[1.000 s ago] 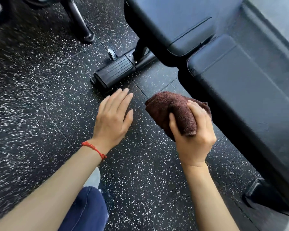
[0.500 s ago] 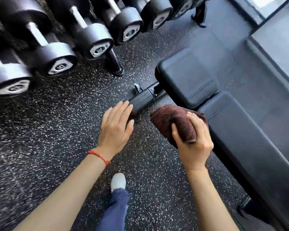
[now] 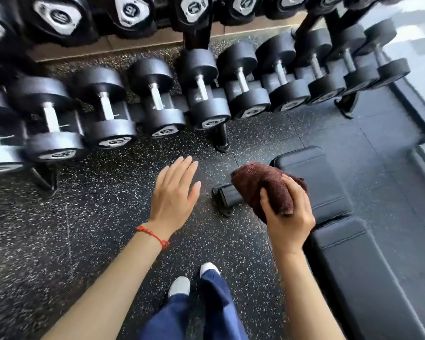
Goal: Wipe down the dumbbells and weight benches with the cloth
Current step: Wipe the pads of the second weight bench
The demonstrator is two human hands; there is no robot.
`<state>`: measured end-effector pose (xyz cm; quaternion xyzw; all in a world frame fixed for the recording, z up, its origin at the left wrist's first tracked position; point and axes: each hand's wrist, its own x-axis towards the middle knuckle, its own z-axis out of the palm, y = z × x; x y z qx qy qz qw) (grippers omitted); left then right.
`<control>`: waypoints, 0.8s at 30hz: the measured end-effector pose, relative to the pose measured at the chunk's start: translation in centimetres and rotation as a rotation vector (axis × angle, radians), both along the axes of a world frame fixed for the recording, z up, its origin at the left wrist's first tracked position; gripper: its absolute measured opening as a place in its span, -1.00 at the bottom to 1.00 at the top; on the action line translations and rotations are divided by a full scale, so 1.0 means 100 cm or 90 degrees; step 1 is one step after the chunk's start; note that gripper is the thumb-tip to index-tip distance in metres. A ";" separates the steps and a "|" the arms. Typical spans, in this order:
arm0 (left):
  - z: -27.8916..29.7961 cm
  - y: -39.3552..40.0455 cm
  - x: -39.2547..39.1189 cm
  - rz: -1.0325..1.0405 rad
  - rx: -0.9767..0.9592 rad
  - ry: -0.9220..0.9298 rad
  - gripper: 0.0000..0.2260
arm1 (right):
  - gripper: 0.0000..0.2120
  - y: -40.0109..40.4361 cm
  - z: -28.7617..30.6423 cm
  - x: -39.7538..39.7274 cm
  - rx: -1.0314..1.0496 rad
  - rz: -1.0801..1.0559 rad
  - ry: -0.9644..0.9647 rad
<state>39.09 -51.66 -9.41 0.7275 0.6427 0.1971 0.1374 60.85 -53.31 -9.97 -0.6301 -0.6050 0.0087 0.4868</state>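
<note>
Right above the speckled floor (image 3: 88,217), the right hand (image 3: 288,222) has its grip wrapped around the brown cloth (image 3: 263,185), left hand (image 3: 174,195) flat with fingers apart. Bench (image 3: 329,192) just beside, dumbbells (image 3: 157,99) racked beyond.

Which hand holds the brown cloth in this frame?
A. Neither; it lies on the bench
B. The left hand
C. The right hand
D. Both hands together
C: the right hand grips the bunched cloth in the air near the bench, while the left hand is flat and empty.
</note>
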 end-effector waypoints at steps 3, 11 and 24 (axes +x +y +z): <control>0.023 -0.002 -0.011 0.063 0.007 0.002 -0.57 | -0.65 0.018 0.019 -0.014 -0.011 0.057 -0.001; 0.069 -0.027 -0.044 0.217 0.013 0.032 -0.54 | -0.63 0.053 0.070 -0.062 0.009 0.235 -0.005; 0.099 -0.115 -0.143 0.420 0.029 0.058 -0.54 | -0.64 0.031 0.095 -0.186 0.038 0.468 -0.004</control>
